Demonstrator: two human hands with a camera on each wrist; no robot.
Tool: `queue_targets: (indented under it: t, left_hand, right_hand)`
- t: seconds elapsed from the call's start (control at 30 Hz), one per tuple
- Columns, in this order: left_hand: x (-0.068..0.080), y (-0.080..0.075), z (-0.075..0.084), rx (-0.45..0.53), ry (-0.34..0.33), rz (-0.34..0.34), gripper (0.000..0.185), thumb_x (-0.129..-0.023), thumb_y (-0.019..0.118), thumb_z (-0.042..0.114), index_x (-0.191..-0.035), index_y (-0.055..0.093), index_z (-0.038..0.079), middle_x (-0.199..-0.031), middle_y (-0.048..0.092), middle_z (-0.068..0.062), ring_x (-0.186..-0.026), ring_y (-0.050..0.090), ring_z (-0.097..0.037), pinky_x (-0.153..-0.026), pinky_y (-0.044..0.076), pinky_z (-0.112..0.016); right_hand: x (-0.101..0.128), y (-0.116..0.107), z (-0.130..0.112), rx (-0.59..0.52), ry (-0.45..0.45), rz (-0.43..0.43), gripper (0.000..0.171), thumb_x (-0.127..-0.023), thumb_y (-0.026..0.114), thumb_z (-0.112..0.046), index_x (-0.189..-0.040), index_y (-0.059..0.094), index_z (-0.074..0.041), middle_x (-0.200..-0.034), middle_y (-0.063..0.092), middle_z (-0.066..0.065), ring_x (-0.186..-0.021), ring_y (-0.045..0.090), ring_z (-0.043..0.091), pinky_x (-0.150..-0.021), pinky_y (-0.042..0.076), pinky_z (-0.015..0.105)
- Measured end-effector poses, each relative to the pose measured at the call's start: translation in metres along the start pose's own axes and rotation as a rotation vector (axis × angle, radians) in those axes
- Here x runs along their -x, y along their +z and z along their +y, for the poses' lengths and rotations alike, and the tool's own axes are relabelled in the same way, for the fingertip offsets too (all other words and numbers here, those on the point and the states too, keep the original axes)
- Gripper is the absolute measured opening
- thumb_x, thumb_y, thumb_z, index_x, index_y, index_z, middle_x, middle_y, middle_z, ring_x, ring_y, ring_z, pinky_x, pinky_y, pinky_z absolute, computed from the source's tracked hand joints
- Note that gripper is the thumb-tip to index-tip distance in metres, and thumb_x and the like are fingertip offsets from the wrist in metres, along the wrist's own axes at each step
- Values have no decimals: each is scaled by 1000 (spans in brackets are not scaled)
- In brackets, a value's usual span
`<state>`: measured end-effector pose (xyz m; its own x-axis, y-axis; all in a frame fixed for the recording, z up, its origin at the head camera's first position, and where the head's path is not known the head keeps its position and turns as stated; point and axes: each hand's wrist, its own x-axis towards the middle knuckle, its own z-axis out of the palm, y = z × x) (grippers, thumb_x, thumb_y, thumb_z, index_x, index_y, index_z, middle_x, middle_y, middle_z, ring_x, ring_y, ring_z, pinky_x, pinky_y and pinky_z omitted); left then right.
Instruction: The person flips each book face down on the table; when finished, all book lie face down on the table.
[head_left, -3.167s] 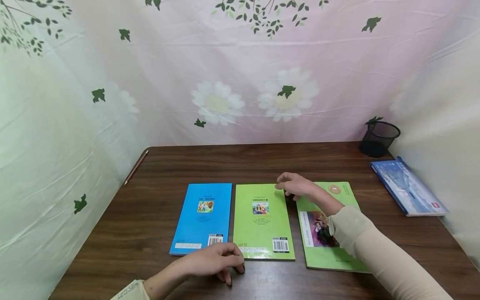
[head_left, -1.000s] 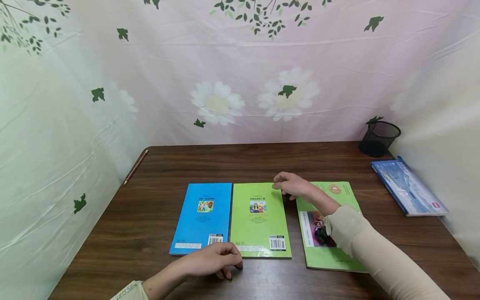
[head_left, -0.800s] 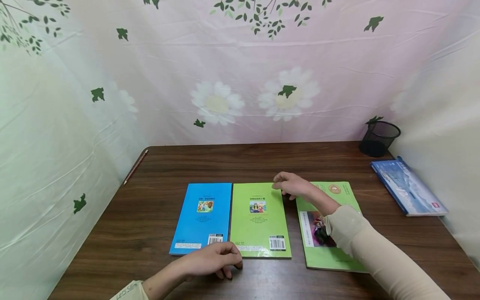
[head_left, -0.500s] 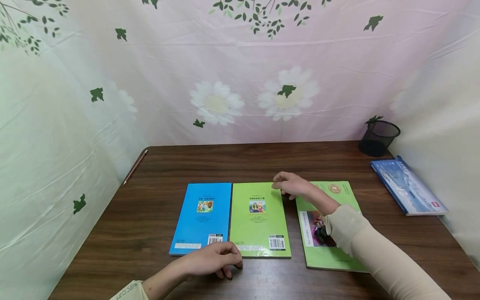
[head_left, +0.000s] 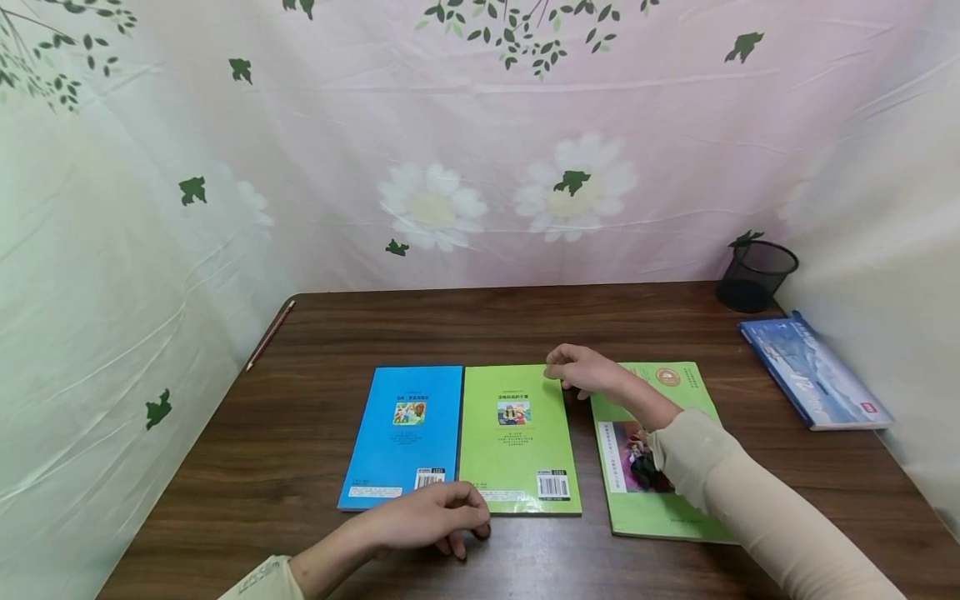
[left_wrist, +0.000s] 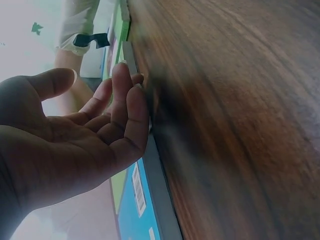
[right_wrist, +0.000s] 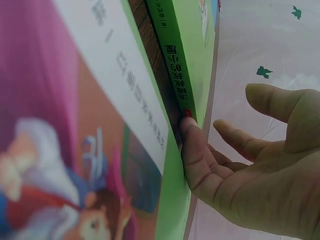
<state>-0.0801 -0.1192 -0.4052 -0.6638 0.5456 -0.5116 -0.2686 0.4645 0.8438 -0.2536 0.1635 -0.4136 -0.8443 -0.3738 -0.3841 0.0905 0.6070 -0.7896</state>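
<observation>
Slid left since earlier: green book [head_left: 517,437] now flush against blue book [head_left: 405,433]. Left hand [head_left: 427,521] and right hand [head_left: 588,371] relaxed, fingertips touching its edges. Third book [head_left: 675,500] still apart.

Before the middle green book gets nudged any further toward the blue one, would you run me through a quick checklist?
1. Left hand at the near edge of the middle green book: ok, fingertips at its front left corner.
2. Right hand at the far right corner: ok, a fingertip presses the spine.
3. Grip closed round the book: not ok, both hands only touch its edges.
4. Gap to the blue book: ok, edges look flush.
5. Larger green book kept apart: ok, a strip of table shows between.
6. Near edges aligned: cannot tell, the left hand covers them.
</observation>
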Motion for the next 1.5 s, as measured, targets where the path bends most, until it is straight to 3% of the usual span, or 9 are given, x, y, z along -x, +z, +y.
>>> queue_targets:
  t: [0.3, 0.47, 0.7, 1.0, 1.23, 1.5]
  left_hand:
    - [-18, 7, 18, -28, 45, 26, 24, -102, 57, 31, -105, 67, 10, -100, 72, -5, -75, 66, -17, -71, 55, -34]
    - [-31, 14, 29, -37, 59, 35, 21, -101, 59, 30, -104, 68, 11, -99, 70, -7, -78, 68, -19, -72, 56, -36]
    - [-54, 22, 41, -25, 98, 5, 22, -101, 59, 25, -102, 67, 4, -98, 68, -10, -78, 69, -18, -70, 56, -35]
    - [-74, 29, 45, 55, 84, -3, 26, -102, 56, 27, -110, 66, 4, -113, 68, -6, -83, 69, -18, -75, 57, -36]
    - [-79, 39, 50, 161, 77, -55, 25, -101, 57, 26, -109, 64, 3, -104, 70, -16, -81, 71, -20, -76, 59, -37]
    - [-86, 51, 53, 283, 29, -139, 33, -101, 55, 25, -119, 59, -2, -117, 66, -13, -81, 68, -14, -72, 58, -29]
  right_hand:
    - [3, -2, 3, -20, -6, 18, 46, -104, 52, -29, -143, 46, -4, -141, 49, 19, -111, 59, 29, -79, 53, 37]
    - [8, -9, 6, -25, -35, 43, 48, -104, 52, -30, -145, 44, -5, -137, 54, 21, -114, 60, 32, -78, 53, 36]
    - [13, -21, 13, -9, -60, 86, 50, -104, 53, -30, -146, 42, -5, -147, 45, 24, -111, 63, 32, -76, 53, 35]
    - [25, -51, 36, 132, -63, 164, 58, -102, 56, -31, -149, 38, -3, -147, 45, 29, -104, 67, 31, -81, 57, 37]
    - [39, -75, 55, 310, -43, 197, 64, -98, 61, -31, -148, 39, 2, -143, 47, 33, -97, 66, 30, -81, 53, 43]
    - [50, -91, 73, 395, 19, 204, 71, -95, 65, -34, -146, 39, 7, -144, 43, 37, -109, 55, 39, -87, 49, 52]
